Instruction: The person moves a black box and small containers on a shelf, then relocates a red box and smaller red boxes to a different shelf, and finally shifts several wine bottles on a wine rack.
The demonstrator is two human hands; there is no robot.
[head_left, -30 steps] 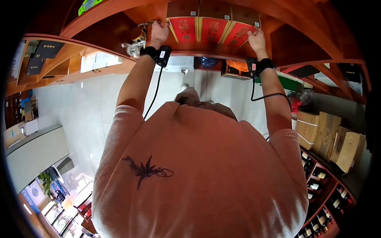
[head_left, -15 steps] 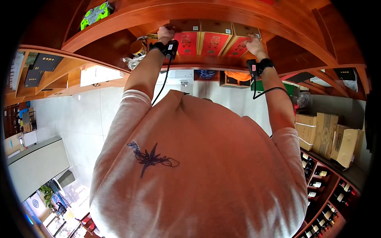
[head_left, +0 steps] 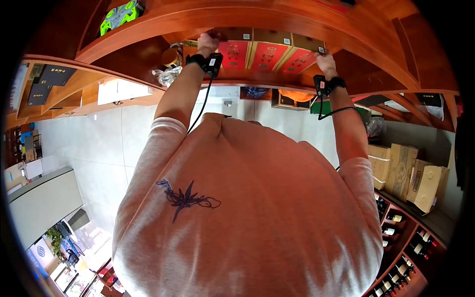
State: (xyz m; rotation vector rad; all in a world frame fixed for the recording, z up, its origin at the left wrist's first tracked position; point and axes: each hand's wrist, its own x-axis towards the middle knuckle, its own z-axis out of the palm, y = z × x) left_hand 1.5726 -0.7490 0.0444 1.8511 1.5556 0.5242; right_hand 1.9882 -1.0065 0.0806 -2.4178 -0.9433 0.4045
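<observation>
Three tall red and gold cardboard boxes stand side by side on a wooden shelf: a left box (head_left: 233, 53), a middle box (head_left: 268, 55) and a right box (head_left: 298, 60). My left hand (head_left: 208, 42) is closed at the outer edge of the left box, its fingertips partly hidden. At the opposite end of the row, my right hand (head_left: 325, 62) grips the outer edge of the right box, with some fingers out of sight behind it. Each wrist wears a black strap with a small device and a cable.
Left of the boxes are a jar with a golden lid (head_left: 171, 57) and crumpled clear plastic (head_left: 167, 75). A green and grey toy-like object (head_left: 120, 18) lies on the shelf above. Cardboard cartons (head_left: 402, 168) and a wine rack (head_left: 403, 247) stand at the right.
My right hand has shifted from the front of the right box to its outer side, moving right and slightly nearer. My left hand stays at the left box.
</observation>
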